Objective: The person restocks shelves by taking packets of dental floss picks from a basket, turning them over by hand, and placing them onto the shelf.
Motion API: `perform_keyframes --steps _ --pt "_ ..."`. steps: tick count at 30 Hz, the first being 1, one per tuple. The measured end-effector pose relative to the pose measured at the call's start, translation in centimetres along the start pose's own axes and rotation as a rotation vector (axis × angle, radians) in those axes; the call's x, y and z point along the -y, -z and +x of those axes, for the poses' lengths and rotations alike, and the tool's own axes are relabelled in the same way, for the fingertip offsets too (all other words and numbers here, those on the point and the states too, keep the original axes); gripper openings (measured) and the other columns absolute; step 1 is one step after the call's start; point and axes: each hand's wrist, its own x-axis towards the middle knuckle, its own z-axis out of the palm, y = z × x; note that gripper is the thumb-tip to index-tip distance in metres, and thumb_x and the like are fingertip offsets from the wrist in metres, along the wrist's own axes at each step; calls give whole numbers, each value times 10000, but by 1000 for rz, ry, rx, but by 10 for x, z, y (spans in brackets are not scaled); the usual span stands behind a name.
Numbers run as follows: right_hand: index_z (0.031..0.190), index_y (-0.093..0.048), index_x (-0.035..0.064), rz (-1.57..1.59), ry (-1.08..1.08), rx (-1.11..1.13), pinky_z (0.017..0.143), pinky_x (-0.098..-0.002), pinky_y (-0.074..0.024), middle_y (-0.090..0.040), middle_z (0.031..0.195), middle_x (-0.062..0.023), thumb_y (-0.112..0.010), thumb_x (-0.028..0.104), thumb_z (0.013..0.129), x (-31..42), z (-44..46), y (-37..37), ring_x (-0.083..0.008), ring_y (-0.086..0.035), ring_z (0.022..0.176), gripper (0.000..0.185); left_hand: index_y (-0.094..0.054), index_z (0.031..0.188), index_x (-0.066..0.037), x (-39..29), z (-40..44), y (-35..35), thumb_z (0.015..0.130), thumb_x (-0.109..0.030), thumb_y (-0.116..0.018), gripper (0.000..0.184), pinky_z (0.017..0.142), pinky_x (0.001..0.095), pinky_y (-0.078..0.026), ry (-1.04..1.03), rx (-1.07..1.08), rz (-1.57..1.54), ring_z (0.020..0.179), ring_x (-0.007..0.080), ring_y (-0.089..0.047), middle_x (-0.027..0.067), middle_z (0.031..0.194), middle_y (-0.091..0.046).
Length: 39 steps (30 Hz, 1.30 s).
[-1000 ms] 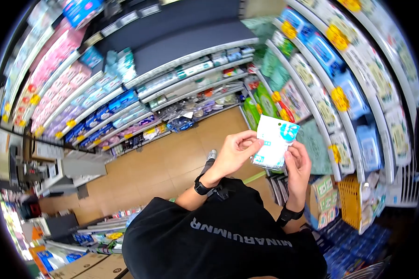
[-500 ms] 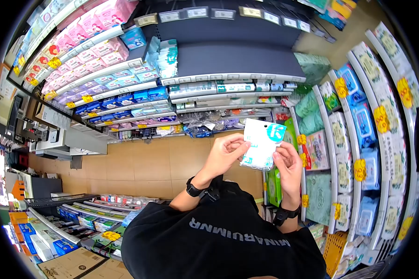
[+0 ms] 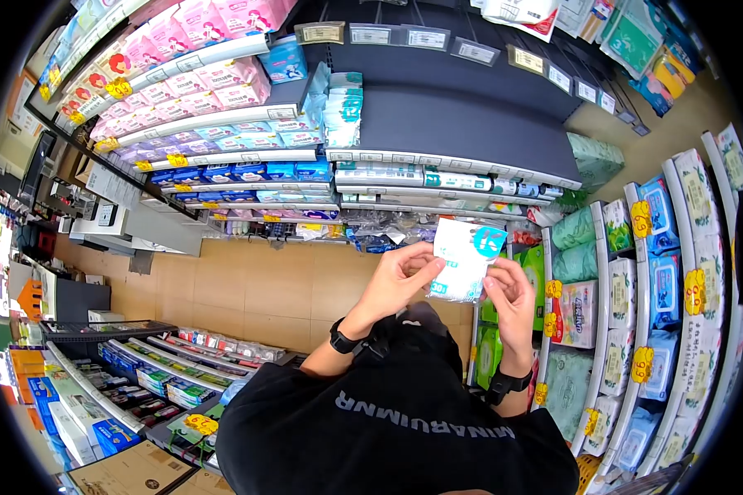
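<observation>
A small white and teal flat packet [image 3: 456,268] with a "30" printed low on its front is held up before my chest. My left hand [image 3: 402,280] pinches its left edge between thumb and fingers. On the opposite side my right hand [image 3: 512,299] grips the lower right edge, fingers curled behind. What the packet contains cannot be made out. Beyond it, a stack of similar white and teal packets [image 3: 343,115] stands at the left end of a dark shelf [image 3: 454,124].
Pink packs [image 3: 223,76] fill shelves at the upper left. To my right, racks carry wet-wipe packs [image 3: 662,289] and green tissue packs [image 3: 568,384]. Behind on the left are a low display rack [image 3: 165,379] and a cardboard box [image 3: 132,469]. Tiled floor [image 3: 248,285] lies between the shelves.
The view has turned, so the shelves appear shifted to the right. Both hands still hold the packet, whose face has tilted slightly.
</observation>
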Motion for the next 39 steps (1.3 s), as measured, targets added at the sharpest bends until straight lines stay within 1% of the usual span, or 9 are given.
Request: perform_keyframes --steps 8,11,18,19,26,29,36,38,39 --pt "1195 -553 -28 -15 3 36 714 -227 -476 -697 988 -77 -630 4 957 -2 30 -17 -90 -612 800 252 -583 1269 -12 -9 -5 15 963 -121 -676 338 673 234 -549 -18 -122 -99 877 81 -648 59 1026 -690" --pt "1195 -551 -26 -7 12 56 723 -227 -479 -699 992 -75 -630 7 958 -8 44 -22 -90 -615 804 253 -570 1233 -16 -5 -3 23 955 -86 -676 306 680 241 -565 -38 -154 -94 928 93 -656 72 1051 -691" --pt "1245 -546 -17 20 -51 146 796 -257 -509 -701 1040 -84 -630 20 956 -9 84 -50 -105 -648 887 303 -573 1107 -39 3 21 57 948 -89 -684 200 665 235 -554 -69 -285 -78 930 87 -643 50 1035 -676" --pt "1253 -530 -11 28 -42 192 817 -242 -536 -693 1072 -86 -634 12 959 -14 94 -50 -122 -667 981 313 -573 1111 -39 3 26 63 947 -87 -684 203 665 237 -554 -68 -300 -68 921 86 -642 49 1029 -675" --pt "1213 -554 -10 48 -26 245 793 -253 -543 -696 1043 -77 -643 0 943 -53 176 -66 -109 -667 936 284 -639 1080 -23 -2 79 102 923 -96 -703 185 640 238 -524 -144 -457 115 826 96 -650 46 999 -675" --pt "1211 -563 -8 34 -80 220 788 -255 -545 -704 1048 -84 -655 5 937 -59 207 -78 -112 -668 930 289 -717 1042 -49 -2 100 125 869 -107 -740 184 613 278 -486 -205 -567 486 757 133 -640 67 936 -663" --pt "1186 -589 -12 60 -33 243 766 -258 -526 -719 999 -87 -662 16 936 -82 282 -96 -111 -648 860 262 -730 1095 -60 2 149 170 890 -123 -727 214 606 244 -485 -251 -549 564 780 109 -626 41 945 -660" --pt "1168 -599 -22 38 1 226 768 -258 -525 -716 1001 -85 -667 22 937 -85 305 -99 -110 -647 862 244 -711 1131 -60 5 163 181 905 -136 -711 238 623 265 -502 -220 -524 577 823 136 -657 70 988 -678" --pt "1156 -605 -29 58 23 205 764 -257 -530 -713 1002 -86 -671 26 936 -88 317 -103 -113 -648 864 236 -687 1149 -39 11 172 184 912 -134 -692 255 651 302 -522 -217 -553 555 835 187 -684 104 994 -690"
